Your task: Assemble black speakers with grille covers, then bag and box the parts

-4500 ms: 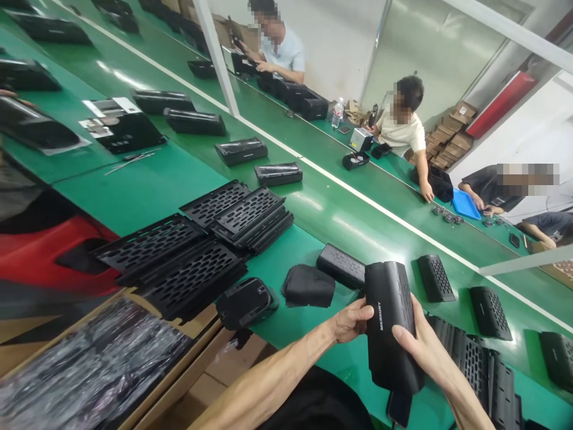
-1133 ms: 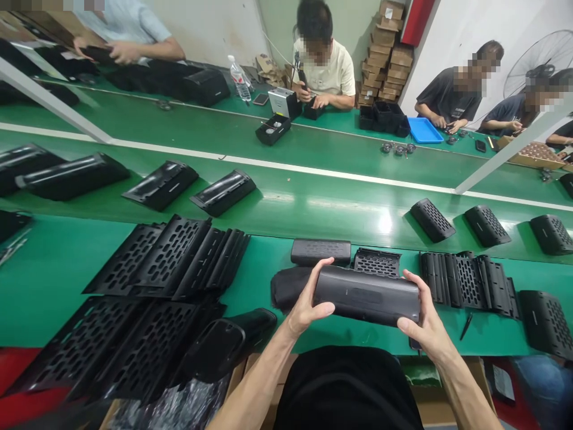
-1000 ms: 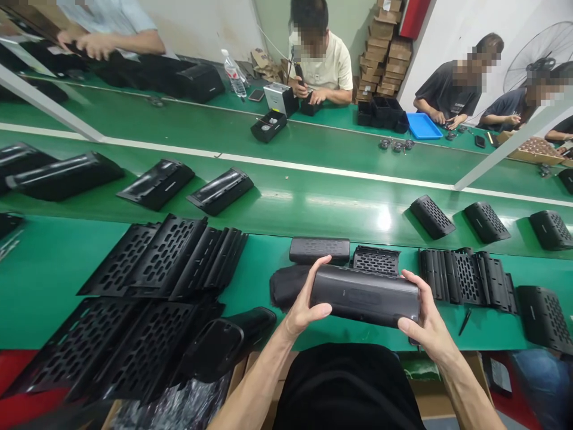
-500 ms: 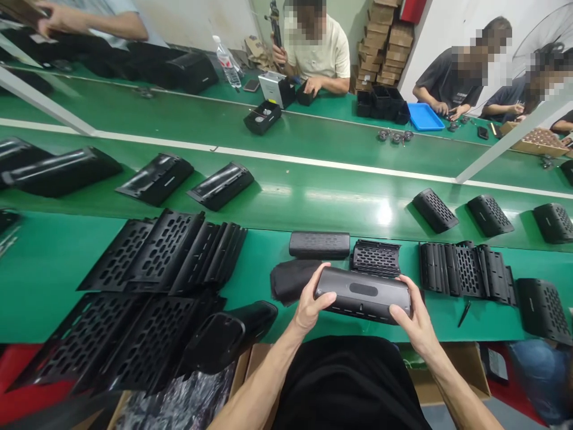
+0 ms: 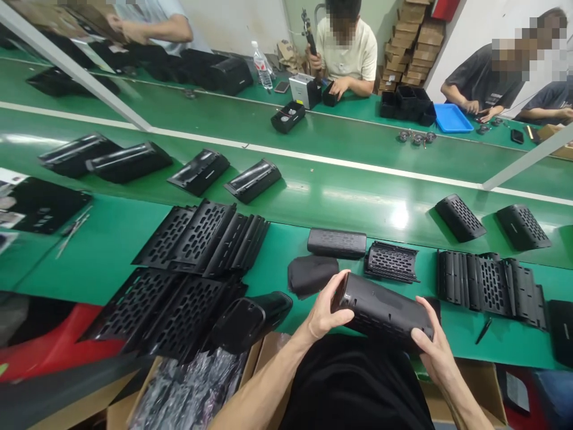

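A black speaker-like housing is held between both hands above the table's front edge, its long side slanting down to the right. My left hand grips its left end, thumb on the near side. Around the right end is my right hand, thumb pressed on the near face. Just beyond lie a black cloth-like piece, a closed dark case and a perforated black shell. Stacked perforated panels stand to the right, with a thin black tool in front of them.
More perforated panels and a black housing fill the left. Housings sit on the green belt behind. A box of wrapped parts is below the table. Across the belt, a person works.
The housing has been turned in my hands: its oval-marked face no longer shows, and its right end has dropped lower. The camera view has swung left, so the surroundings appear further right.
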`<state>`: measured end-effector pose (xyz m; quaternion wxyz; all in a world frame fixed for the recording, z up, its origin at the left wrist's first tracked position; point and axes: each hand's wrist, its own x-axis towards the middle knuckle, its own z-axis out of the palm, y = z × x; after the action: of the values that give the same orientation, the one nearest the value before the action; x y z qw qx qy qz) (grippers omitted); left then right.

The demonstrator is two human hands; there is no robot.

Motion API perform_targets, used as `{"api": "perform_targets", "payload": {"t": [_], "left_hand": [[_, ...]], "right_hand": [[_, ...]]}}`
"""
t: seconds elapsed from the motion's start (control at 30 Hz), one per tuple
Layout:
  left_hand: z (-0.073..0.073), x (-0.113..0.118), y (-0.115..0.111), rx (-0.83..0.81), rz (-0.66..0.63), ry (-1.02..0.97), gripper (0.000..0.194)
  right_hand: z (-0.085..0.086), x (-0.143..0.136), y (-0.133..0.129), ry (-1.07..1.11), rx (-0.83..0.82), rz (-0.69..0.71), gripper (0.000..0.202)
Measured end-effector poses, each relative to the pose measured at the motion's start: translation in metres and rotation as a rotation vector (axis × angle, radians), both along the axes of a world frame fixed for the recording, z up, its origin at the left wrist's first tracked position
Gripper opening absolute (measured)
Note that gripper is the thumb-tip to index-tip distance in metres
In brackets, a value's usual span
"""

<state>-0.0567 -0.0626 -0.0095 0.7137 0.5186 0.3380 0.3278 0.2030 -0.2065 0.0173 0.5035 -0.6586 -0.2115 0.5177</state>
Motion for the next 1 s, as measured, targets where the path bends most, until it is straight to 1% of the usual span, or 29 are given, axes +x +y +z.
{"api": "perform_targets", "payload": {"t": [0.1, 0.23, 0.37, 0.43, 0.5, 0.6, 0.67, 0.73, 0.8, 0.87, 0.93, 1.0], "left_hand": [[-0.004, 0.003, -0.002, 0.015, -0.011, 0.052, 0.099], [-0.002, 0.003, -0.002, 0.038, -0.062, 0.093, 0.098], [0.000, 0.007, -0.004, 0.075, 0.002, 0.121, 0.094], [-0.001, 0.008, -0.004, 0.071, 0.005, 0.141, 0.095], [-0.001, 0.008, -0.002, 0.050, -0.043, 0.131, 0.100], [0.002, 0.006, 0.001, 0.070, -0.134, 0.055, 0.110], [0.006, 0.006, 0.002, 0.139, -0.125, 0.030, 0.104], [0.012, 0.007, 0.003, 0.216, -0.079, 0.038, 0.094], [0.017, 0.009, 0.003, 0.265, -0.048, 0.045, 0.090], [0.020, 0.010, 0.004, 0.276, -0.047, 0.047, 0.090], [0.020, 0.010, 0.004, 0.234, -0.079, 0.029, 0.091], [0.017, 0.009, 0.005, 0.141, -0.105, 0.002, 0.090]], "right_hand": [[-0.004, -0.003, -0.004, 0.052, -0.047, -0.052, 0.088], [-0.006, -0.002, -0.008, 0.075, -0.078, -0.041, 0.087], [-0.007, -0.003, -0.013, 0.025, -0.041, -0.062, 0.084], [-0.007, -0.003, -0.013, 0.015, -0.054, -0.081, 0.082], [-0.007, -0.001, -0.013, 0.075, -0.101, -0.097, 0.078], [-0.007, 0.001, -0.010, 0.261, -0.161, -0.109, 0.067], [-0.007, -0.001, -0.008, 0.344, -0.157, -0.123, 0.063], [-0.007, -0.005, -0.006, 0.365, -0.139, -0.150, 0.062], [-0.006, -0.011, -0.006, 0.355, -0.133, -0.172, 0.062], [-0.005, -0.014, -0.008, 0.320, -0.131, -0.175, 0.061], [-0.004, -0.013, -0.011, 0.248, -0.113, -0.159, 0.062], [-0.004, -0.009, -0.014, 0.117, -0.081, -0.118, 0.070]]}}
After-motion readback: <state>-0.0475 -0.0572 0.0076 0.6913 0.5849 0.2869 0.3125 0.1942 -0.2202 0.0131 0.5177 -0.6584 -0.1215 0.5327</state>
